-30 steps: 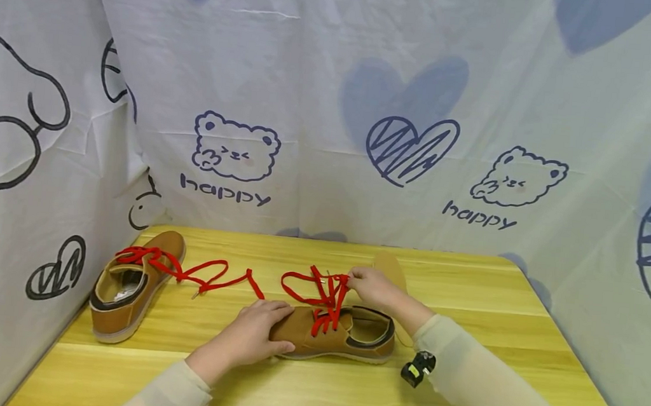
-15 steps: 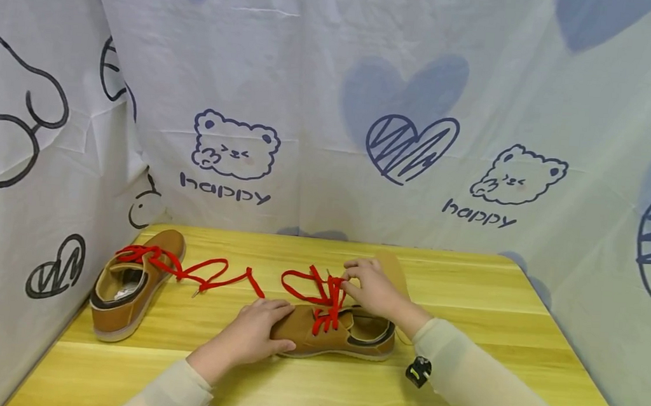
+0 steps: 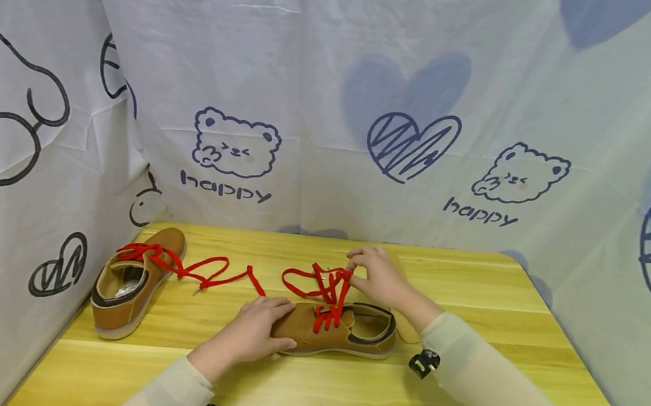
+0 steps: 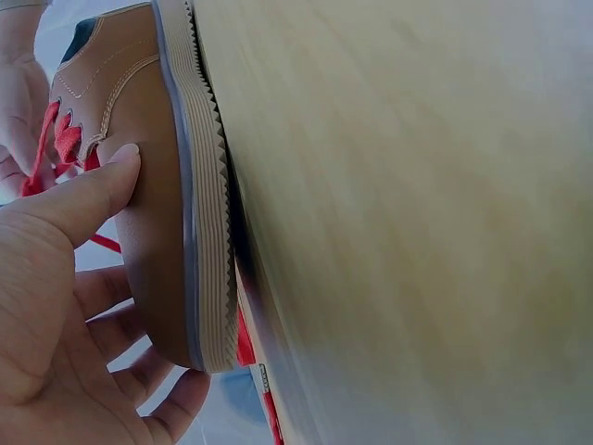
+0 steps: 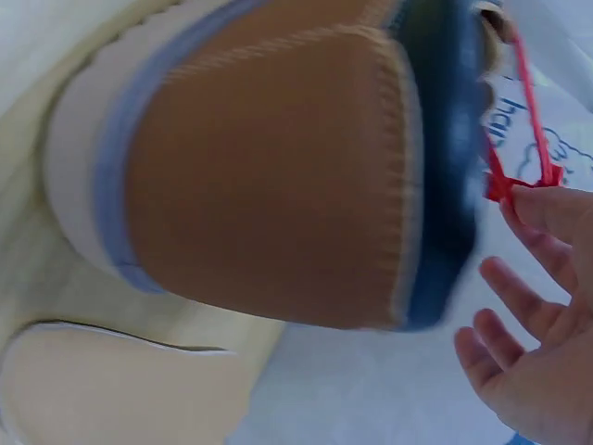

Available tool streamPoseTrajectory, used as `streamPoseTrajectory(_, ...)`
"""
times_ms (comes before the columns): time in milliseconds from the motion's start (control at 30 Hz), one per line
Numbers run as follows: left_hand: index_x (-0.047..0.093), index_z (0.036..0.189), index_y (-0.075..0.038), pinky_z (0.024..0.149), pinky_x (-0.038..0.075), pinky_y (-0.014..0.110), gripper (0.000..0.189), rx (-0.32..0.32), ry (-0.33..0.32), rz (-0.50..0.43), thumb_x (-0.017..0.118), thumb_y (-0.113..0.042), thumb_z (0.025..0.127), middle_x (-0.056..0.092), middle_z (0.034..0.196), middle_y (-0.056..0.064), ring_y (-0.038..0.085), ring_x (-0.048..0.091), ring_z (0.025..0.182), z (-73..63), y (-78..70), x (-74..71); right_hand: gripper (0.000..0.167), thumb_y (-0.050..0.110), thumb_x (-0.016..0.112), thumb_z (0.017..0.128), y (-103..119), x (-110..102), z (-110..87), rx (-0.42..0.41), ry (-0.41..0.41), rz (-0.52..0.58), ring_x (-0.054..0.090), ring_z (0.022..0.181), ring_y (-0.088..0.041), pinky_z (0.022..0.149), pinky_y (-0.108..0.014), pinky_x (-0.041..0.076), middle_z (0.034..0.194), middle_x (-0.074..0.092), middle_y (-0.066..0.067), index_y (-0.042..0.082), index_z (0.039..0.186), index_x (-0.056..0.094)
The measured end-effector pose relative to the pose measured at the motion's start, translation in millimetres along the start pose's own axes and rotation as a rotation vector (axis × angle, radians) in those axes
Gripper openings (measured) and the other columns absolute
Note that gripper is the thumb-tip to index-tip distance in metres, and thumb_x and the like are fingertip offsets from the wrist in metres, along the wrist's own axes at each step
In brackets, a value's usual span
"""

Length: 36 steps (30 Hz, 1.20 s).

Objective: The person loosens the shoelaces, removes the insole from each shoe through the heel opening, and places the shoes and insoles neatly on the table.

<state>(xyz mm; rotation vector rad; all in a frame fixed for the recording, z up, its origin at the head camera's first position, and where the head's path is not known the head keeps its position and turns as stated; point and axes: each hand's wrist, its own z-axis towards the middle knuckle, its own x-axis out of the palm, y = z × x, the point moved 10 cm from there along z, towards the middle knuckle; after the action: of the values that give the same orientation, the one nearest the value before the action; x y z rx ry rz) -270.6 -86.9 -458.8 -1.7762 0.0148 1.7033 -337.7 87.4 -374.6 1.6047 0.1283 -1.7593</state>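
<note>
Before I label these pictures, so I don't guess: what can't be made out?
Underside of the held shoe: head view, hidden against the table.
Full outline of the insole: head view, blocked by the right hand; right wrist view, cut by bottom edge.
Pinched part of the red lace: right wrist view, behind the fingers.
White patch inside the other shoe: head view, too small.

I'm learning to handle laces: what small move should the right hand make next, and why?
Probably draw the red shoelace gently away from the nearer brown shoe: the right hand pinches it, its strands run back to that shoe, and the left hand steadies the toe.
</note>
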Motion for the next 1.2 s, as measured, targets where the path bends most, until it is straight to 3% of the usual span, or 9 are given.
streamPoseTrajectory(100,0.056,0.142,-0.004,0.106,0.036,0.060,0.072,0.005,0.004,0.002,0.078,-0.044,0.086,0.052,0.145,0.017,0.039,0.045,0.133,-0.1,0.0,0.4,0.003,0.014,0.072,0.093,6,-7,0.6,-0.036,0.048,-0.011,0.048,0.125,-0.038,0.102,-0.054,0.040,0.135,0.060,-0.012,0.014,0.092,0.070)
streamPoseTrajectory(267,0.056,0.142,-0.004,0.105,0.036,0.060,0.071,-0.001,0.015,-0.001,0.077,-0.043,0.087,0.052,0.145,0.016,0.039,0.045,0.134,1.0,0.5,0.9,0.005,0.011,0.065,0.098,14,-12,0.1,-0.124,0.202,0.045,0.045,0.129,-0.042,0.106,-0.058,0.036,0.138,0.057,-0.017,0.013,0.093,0.066)
streamPoseTrajectory(367,0.056,0.142,-0.004,0.106,0.036,0.060,0.071,0.000,0.019,-0.003,0.077,-0.043,0.087,0.052,0.145,0.016,0.039,0.045,0.134,1.6,-0.2,0.7,0.008,0.012,0.060,0.101,9,-9,-0.5,-0.131,0.308,0.113,0.043,0.133,-0.042,0.108,-0.058,0.035,0.141,0.054,-0.017,0.015,0.094,0.065)
streamPoseTrajectory(533,0.056,0.142,-0.004,0.105,0.036,0.061,0.071,0.007,0.026,0.000,0.077,-0.043,0.088,0.052,0.145,0.016,0.040,0.045,0.134,1.6,-0.7,2.1,0.013,0.016,0.053,0.105,-7,1,-6.3,-0.026,0.492,0.331,0.037,0.141,-0.040,0.111,-0.056,0.035,0.150,0.046,-0.018,0.012,0.093,0.057)
streamPoseTrajectory(700,0.056,0.143,-0.005,0.105,0.036,0.060,0.071,0.010,0.024,-0.002,0.077,-0.043,0.087,0.052,0.145,0.016,0.039,0.045,0.134,1.4,0.1,3.0,0.020,0.022,0.053,0.105,-17,10,-9.5,0.091,0.576,0.436,0.033,0.144,-0.038,0.116,-0.054,0.027,0.153,0.043,-0.016,0.011,0.088,0.054)
streamPoseTrajectory(833,0.055,0.143,-0.005,0.107,0.035,0.061,0.071,0.007,0.025,0.000,0.077,-0.043,0.088,0.051,0.146,0.016,0.040,0.044,0.135,1.0,0.9,3.5,0.023,0.028,0.060,0.102,-19,12,-5.7,0.101,0.526,0.384,0.036,0.143,-0.038,0.114,-0.055,0.032,0.152,0.045,-0.015,0.012,0.086,0.057)
streamPoseTrajectory(967,0.055,0.144,-0.005,0.108,0.034,0.061,0.071,0.003,0.021,0.003,0.076,-0.043,0.088,0.051,0.146,0.016,0.040,0.043,0.135,1.0,1.6,3.0,0.016,0.022,0.068,0.097,-15,4,2.6,0.055,0.377,0.251,0.043,0.137,-0.040,0.107,-0.054,0.040,0.145,0.053,-0.017,0.014,0.084,0.062)
streamPoseTrajectory(1100,0.055,0.143,-0.004,0.107,0.034,0.060,0.071,0.009,0.016,-0.001,0.077,-0.043,0.088,0.051,0.146,0.016,0.039,0.044,0.134,1.4,0.8,1.8,0.012,0.012,0.066,0.094,-12,-3,6.6,0.037,0.260,0.120,0.048,0.132,-0.041,0.107,-0.054,0.041,0.137,0.058,-0.020,0.013,0.082,0.069)
streamPoseTrajectory(1200,0.055,0.143,-0.003,0.107,0.035,0.060,0.072,0.012,0.014,-0.005,0.077,-0.042,0.088,0.051,0.146,0.017,0.039,0.044,0.134,1.7,0.2,1.0,0.013,0.011,0.061,0.097,-15,-4,6.2,0.061,0.231,0.125,0.048,0.132,-0.042,0.107,-0.053,0.041,0.137,0.058,-0.022,0.011,0.085,0.068)
